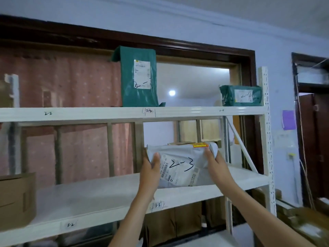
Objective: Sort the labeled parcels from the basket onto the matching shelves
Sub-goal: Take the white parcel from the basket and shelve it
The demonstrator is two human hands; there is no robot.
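I hold a grey plastic parcel (179, 166) with "2-3" handwritten on its label, raised in front of the white shelving rack, between its two shelves. My left hand (151, 168) grips the parcel's left end and my right hand (216, 164) grips its right end. The upper shelf (106, 114) carries handwritten marks "2-2", "2-3" and "2-4" on its front edge. The lower shelf (99, 196) is marked "3-2" and "3-3". The basket is out of view.
On the upper shelf a tall green parcel (139, 77) stands upright above the "2-3" mark, and a smaller green parcel (241, 98) lies at the right end. A cardboard box (17, 198) sits at the lower shelf's left. More boxes stand under the rack.
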